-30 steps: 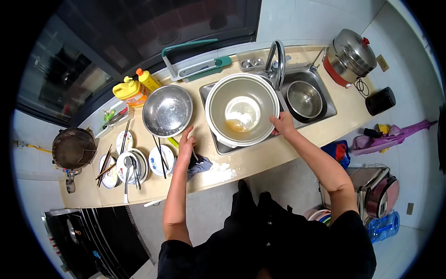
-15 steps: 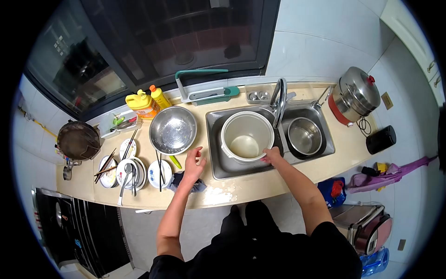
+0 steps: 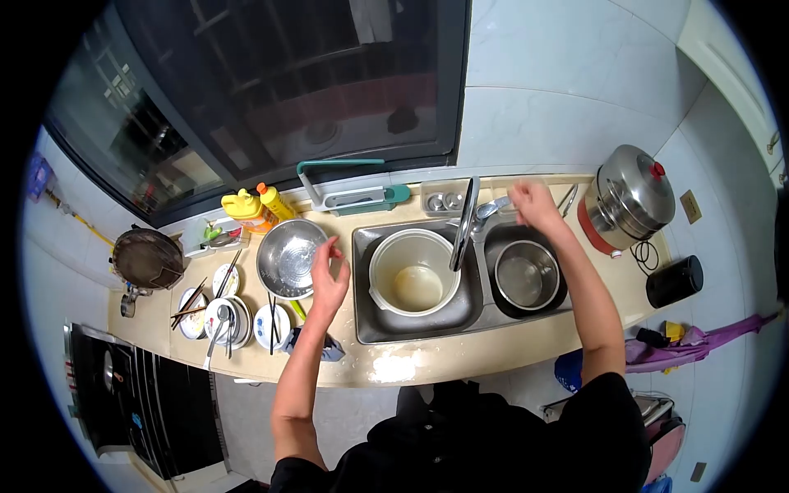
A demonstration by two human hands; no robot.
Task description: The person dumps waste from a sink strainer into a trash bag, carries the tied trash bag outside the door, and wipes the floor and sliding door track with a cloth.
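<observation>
Above the right rim of the steel bowl [image 3: 292, 259], my left hand [image 3: 330, 279] hovers with its fingers apart and nothing in it. My right hand [image 3: 534, 204] is raised behind the right basin, just right of the faucet lever [image 3: 493, 206]. Motion blurs its fingers, and I cannot tell whether it touches the lever. A pale inner pot [image 3: 385, 289] stands in the left basin of the sink [image 3: 362, 312], with cloudy yellowish liquid at its bottom. The faucet spout [image 3: 465, 222] reaches over that pot's right rim. In the right basin sits a steel pot [image 3: 527, 275].
Stacked bowls [image 3: 238, 324], plates and chopsticks [image 3: 273, 324] cover the left counter, near a dark cloth [image 3: 329, 349]. Yellow bottles [image 3: 246, 209] and a green-grey rack [image 3: 353, 199] line the window side. A steel steamer [image 3: 629, 197] and a black cylinder [image 3: 675, 281] stand at the right.
My right hand has let go of the pale pot's rim and moved up and right to beside the faucet lever. My left hand stays near the steel bowl. The view has shifted slightly.
</observation>
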